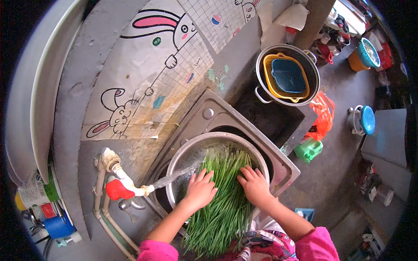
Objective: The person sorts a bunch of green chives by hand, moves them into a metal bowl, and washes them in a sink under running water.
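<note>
Long green garlic chives (218, 202) lie in a thick bunch in a round metal basin (174, 163), their leaf ends hanging over its near rim. The basin rests in a stainless steel sink (225, 111). My left hand (200, 189) lies on the left side of the bunch, fingers spread. On the right side of the bunch rests my right hand (255, 185), its fingers also apart. Water runs into the basin from a tap with a red handle (119, 189).
A large two-handled pot (259, 68) holding a yellow basket (269, 71) and a dark blue one (289, 76) stands beyond the sink. Right of it are a red plastic bag (322, 115), a green jug (308, 150) and a blue-topped stool (368, 120).
</note>
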The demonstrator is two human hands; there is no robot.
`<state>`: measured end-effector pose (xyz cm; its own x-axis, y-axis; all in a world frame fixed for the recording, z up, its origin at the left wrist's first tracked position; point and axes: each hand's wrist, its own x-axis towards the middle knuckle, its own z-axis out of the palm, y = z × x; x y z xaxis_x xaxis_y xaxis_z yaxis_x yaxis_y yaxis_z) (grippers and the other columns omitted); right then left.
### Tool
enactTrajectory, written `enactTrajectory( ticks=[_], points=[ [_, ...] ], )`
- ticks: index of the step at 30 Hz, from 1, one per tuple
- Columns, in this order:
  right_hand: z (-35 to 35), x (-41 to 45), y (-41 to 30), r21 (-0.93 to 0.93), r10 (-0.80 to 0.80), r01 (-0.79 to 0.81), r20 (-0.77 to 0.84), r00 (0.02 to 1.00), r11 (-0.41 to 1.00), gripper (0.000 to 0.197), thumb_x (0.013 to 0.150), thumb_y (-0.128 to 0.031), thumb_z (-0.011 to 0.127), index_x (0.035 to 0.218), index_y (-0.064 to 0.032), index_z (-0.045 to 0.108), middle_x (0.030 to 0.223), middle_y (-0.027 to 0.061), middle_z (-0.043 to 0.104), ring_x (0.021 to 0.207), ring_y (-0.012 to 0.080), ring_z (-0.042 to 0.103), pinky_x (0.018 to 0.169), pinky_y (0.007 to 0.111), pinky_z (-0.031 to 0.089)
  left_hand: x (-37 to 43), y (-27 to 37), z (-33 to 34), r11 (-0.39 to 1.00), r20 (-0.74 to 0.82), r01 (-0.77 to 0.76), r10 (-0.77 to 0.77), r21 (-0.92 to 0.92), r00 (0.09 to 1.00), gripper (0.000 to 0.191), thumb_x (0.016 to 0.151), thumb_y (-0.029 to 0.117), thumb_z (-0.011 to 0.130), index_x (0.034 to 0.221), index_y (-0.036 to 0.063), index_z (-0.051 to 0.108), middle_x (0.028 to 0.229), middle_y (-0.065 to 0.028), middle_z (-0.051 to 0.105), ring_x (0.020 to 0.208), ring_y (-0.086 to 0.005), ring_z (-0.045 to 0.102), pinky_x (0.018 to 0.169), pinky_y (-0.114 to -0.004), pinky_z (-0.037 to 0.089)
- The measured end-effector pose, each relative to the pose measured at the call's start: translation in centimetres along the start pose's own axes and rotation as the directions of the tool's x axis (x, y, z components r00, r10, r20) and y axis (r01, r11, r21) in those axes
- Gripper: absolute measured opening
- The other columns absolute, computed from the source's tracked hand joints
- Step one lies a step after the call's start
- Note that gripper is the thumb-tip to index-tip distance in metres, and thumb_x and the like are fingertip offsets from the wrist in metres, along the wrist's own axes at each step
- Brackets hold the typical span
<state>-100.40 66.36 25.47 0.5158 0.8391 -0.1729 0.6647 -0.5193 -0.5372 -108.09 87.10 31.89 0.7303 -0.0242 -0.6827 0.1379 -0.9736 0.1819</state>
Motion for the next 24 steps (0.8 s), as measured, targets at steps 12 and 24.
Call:
enactTrajectory(
  ticks=[12,24],
  points=[
    [-1.4,0.0,-0.8,-0.11,0.092,-0.072,0.198,0.976,0.991,0.032,0.081,-0.021,0.052,0.108,-0.0064,0.063,0.13,0.0092,0.05,0.118,0.0233,0.045,0.094,0.044,0.036,1.1,1.9,2.8,0.969,-0.143,0.079,-0.046,0.236,0.989,0.055,0.081,0.026,0.057,0.128,-0.0009,0.047,0.142,-0.0177,0.037,0.134,-0.0281,0.032,0.104,-0.052,0.029],
    [-0.4,0.7,-0.6,-0.203,0.034,0.003,0.177,0.984,0.979,0.033,0.079,-0.021,0.052,0.108,-0.0105,0.064,0.12,0.0051,0.055,0.121,0.0238,0.043,0.095,0.053,0.035,1.4,2.3,-1.0,0.995,0.214,0.075,-0.061,-0.059,0.975,0.057,0.083,0.03,0.061,0.126,-0.0038,0.045,0.136,-0.029,0.037,0.127,-0.0433,0.035,0.098,-0.048,0.041]
  ],
)
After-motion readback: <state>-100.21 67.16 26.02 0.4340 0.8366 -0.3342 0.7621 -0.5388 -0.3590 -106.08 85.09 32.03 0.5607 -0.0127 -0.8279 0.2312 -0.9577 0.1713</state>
